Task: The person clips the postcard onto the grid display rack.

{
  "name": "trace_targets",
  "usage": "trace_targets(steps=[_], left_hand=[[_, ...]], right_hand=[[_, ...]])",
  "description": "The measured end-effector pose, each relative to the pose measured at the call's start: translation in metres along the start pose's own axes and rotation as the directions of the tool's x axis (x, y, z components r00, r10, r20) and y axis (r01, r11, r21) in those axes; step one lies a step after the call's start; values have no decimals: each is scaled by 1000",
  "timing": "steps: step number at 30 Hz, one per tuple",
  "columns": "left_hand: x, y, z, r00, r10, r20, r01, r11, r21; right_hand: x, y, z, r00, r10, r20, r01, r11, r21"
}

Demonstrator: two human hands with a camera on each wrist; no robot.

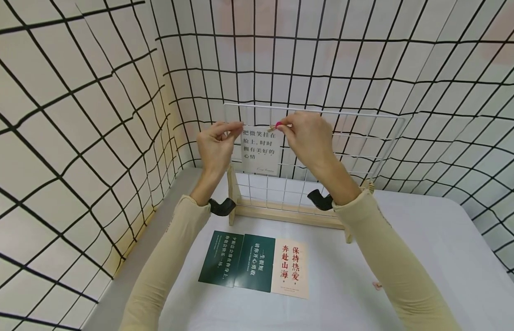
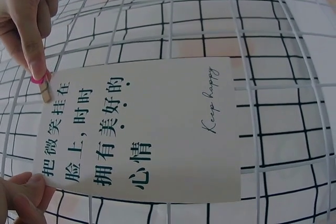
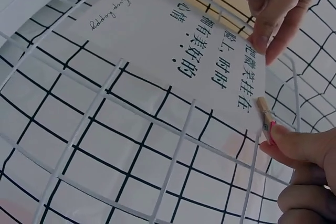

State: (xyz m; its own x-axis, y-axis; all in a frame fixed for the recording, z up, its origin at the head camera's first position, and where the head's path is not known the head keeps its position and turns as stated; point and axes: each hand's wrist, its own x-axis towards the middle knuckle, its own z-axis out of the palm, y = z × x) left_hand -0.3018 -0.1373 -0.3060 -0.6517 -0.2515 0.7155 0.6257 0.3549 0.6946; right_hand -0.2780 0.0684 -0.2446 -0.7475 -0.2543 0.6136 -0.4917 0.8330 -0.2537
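Note:
A white card (image 1: 260, 158) with dark Chinese writing and "Keep happy" in script lies upright against the white wire grid (image 1: 310, 109). My left hand (image 1: 217, 142) pinches its upper left corner between thumb and finger. At the upper right corner, my right hand (image 1: 308, 138) pinches a small wooden clothespin (image 3: 266, 114) with a pink end. The clothespin's tip overlaps the card's top edge near the last character of the first line. In the left wrist view, the card (image 2: 173, 129) shows in full, with the clothespin (image 2: 45, 92) at its corner.
The grid stands in a wooden base (image 1: 281, 214). On the white table (image 1: 335, 285) lie two dark green cards (image 1: 220, 257) and a cream card (image 1: 291, 269) with red writing, side by side. A small pinkish item (image 1: 377, 285) is beside my right sleeve. Black mesh walls (image 1: 116, 92) surround the table.

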Motion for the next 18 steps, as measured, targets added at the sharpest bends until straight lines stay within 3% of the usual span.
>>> trace_targets(steps=[3, 7, 12, 18], left_hand=[[-1, -1, -1, 1000, 0, 7, 0, 1000, -1], [-3, -1, -4, 1000, 3, 13, -4, 1000, 9], [-9, 0, -11, 999, 51, -4, -51, 999, -8], [-20, 2, -23, 992, 123, 36, -122, 992, -45]], right_hand=[[-3, 3, 1, 1000, 9, -20, -8, 999, 32], [-10, 11, 4, 996, -2, -90, 17, 985, 169], [-26, 24, 10, 985, -19, -170, 84, 919, 384], [-57, 42, 14, 977, 17, -212, 99, 847, 523]])
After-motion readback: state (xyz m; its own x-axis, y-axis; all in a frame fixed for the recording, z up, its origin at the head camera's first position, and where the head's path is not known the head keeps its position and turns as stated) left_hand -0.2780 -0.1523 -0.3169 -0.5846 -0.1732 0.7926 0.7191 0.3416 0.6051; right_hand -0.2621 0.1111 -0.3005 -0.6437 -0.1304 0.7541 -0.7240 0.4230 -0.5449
